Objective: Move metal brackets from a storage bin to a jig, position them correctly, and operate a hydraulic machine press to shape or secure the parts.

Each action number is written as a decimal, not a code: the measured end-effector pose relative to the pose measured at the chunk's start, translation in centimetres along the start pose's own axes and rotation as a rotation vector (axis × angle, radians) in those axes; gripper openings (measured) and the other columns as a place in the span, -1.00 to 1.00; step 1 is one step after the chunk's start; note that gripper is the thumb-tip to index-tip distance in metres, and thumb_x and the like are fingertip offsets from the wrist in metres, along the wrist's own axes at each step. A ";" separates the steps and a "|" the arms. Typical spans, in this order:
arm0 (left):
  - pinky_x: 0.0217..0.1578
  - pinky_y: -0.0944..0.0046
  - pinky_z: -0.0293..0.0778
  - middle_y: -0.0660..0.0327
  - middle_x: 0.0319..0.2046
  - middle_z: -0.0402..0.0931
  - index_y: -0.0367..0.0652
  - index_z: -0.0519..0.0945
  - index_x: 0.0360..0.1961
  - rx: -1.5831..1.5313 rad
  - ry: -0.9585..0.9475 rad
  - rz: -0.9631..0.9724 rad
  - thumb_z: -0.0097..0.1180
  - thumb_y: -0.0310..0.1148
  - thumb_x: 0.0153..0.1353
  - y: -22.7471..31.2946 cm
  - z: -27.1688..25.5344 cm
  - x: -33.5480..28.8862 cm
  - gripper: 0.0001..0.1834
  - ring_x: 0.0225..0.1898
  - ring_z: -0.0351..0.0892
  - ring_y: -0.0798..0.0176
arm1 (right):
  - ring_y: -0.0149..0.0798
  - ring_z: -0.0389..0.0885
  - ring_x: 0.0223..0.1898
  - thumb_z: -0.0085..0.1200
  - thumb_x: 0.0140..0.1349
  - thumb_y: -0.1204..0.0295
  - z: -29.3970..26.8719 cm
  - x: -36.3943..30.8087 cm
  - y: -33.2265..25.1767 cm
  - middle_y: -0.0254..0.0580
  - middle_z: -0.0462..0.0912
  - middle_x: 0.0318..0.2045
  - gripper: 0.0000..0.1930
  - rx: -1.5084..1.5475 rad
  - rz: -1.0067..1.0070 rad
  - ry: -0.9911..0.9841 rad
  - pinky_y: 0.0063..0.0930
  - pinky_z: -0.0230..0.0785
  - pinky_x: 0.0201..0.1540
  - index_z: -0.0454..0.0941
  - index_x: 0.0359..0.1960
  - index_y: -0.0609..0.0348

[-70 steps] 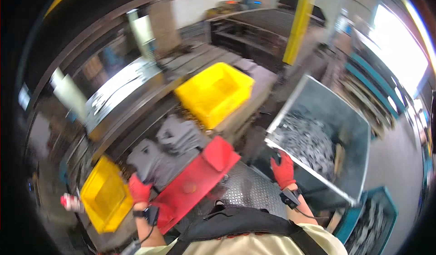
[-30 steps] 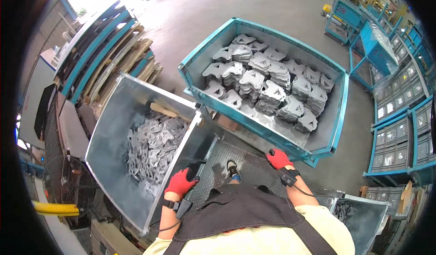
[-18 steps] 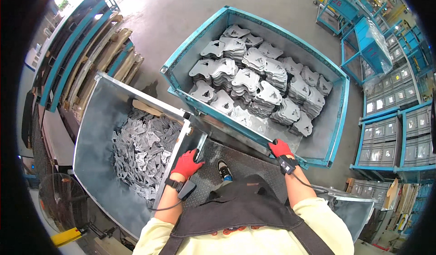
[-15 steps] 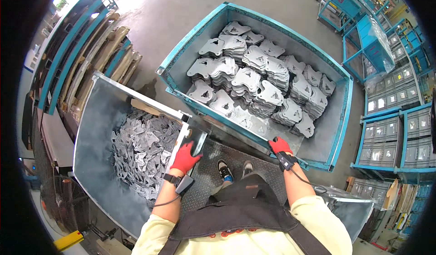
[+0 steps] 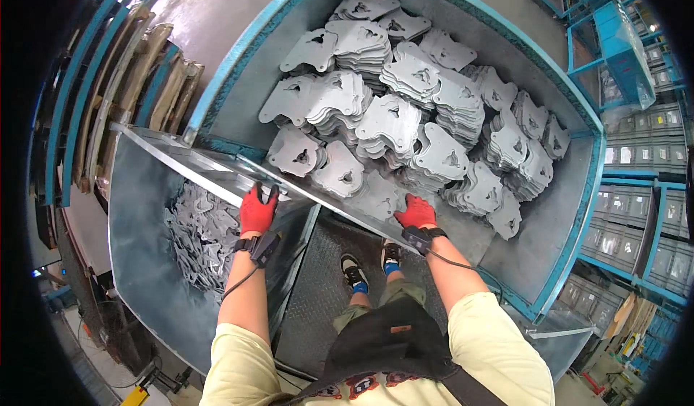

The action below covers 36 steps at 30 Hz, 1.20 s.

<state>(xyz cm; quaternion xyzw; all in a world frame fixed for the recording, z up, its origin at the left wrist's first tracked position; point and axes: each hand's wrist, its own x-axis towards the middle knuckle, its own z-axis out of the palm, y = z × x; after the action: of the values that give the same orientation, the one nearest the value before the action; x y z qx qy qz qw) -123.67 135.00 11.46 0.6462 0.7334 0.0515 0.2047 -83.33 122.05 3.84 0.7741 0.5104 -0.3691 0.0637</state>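
Note:
My left hand [image 5: 258, 207], in a red glove with dark fingertips, is held over the rims where the grey bin [image 5: 137, 211] and the blue bin [image 5: 571, 261] come close together. Its fingers are apart and nothing shows in them. Past the near rim of the blue bin reaches my right hand [image 5: 417, 212], also red-gloved. Its fingers are spread and hold nothing I can see. Just left of it lie flat metal plates [image 5: 377, 198] at the bin's bottom. Behind stand several stacks of the same notched grey metal plates [image 5: 390, 122], each with a cut-out.
Loose, jumbled metal pieces [image 5: 206, 236] fill part of the grey bin. Dark tread plate [image 5: 318, 290] lies under my feet between the bins. Wooden pallets [image 5: 155, 80] are stacked at the left, and racks with grey crates [image 5: 614, 218] line the right.
The view has moved nearer the blue bin. My right hand has left its rim and moved left, in over the plates. My left hand has shifted forward from beside the grey bin's edge.

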 end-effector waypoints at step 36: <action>-0.04 0.15 0.52 0.12 -0.13 0.68 -0.09 0.64 -0.01 0.005 0.044 -0.022 0.31 -0.24 0.13 2.3 3.1 0.3 -0.61 -0.10 0.68 0.08 | 0.04 0.68 -0.15 0.13 0.15 0.27 10.6 9.9 12.6 -0.01 0.59 -0.16 -0.56 -0.344 0.103 0.040 -0.06 0.56 -0.22 0.41 0.06 0.11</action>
<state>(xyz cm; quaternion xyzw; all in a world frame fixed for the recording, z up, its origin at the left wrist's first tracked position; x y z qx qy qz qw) -120.40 135.09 9.32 0.6373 0.7448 0.0618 0.1876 -76.14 118.47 -13.62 0.7841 0.5268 -0.2571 0.2040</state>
